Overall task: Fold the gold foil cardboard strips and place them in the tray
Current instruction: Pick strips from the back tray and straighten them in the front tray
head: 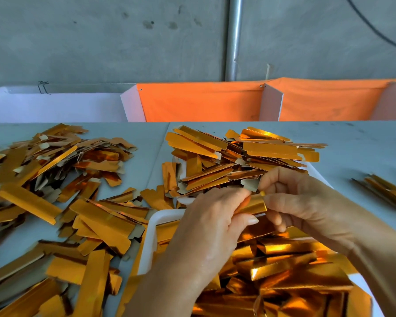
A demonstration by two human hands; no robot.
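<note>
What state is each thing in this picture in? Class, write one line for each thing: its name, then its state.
Left hand: grips one end of a gold strip.
Right hand: pinches the strip's other end.
Held strip: up between both hands, above the tray.
White tray: heaped with folded gold strips.
Far pile: flat strips, heaped high.
Left pile: flat strips, scattered across the table.
</note>
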